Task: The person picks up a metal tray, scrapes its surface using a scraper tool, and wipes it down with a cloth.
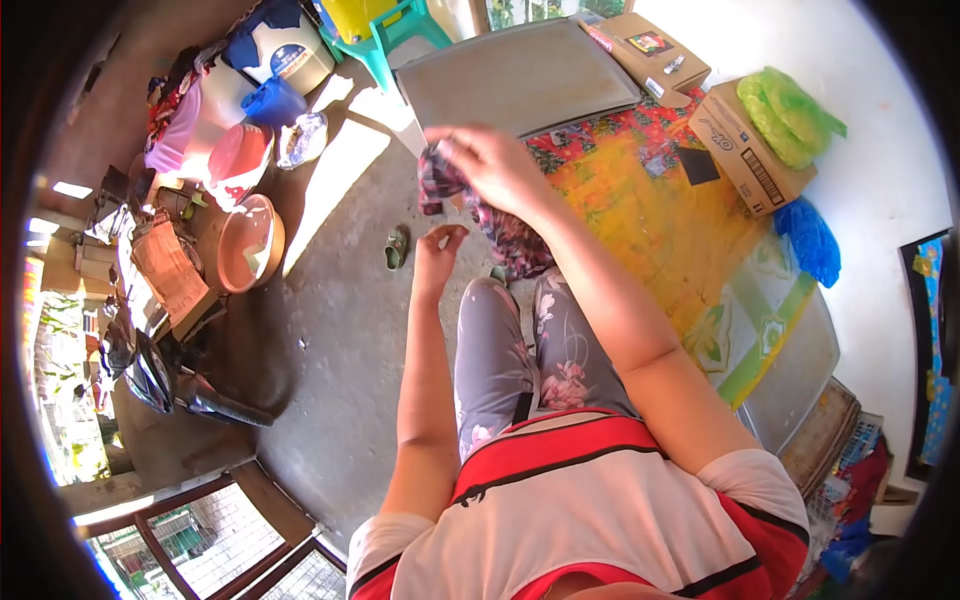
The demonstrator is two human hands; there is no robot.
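A dark cloth with a pink and black pattern point(515, 245) hangs in front of my knees. My right hand point(485, 165) is closed on its upper part, and the fabric droops below and to the left of the fingers. Lower down, my left hand point(440, 245) is held just beside the cloth with its fingers curled together. Whether a bit of fabric or anything else is between those fingertips cannot be made out. The cloth's lower end hangs close to my legs in grey floral trousers point(490, 350).
To the right stands a table with a yellow patterned cover point(620, 230), bearing cardboard boxes point(745, 150) and a green plastic bag point(785, 120). A green clog point(396, 247) lies on the concrete floor. Leftward are an orange basin point(250, 245) and a green plastic chair point(400, 40).
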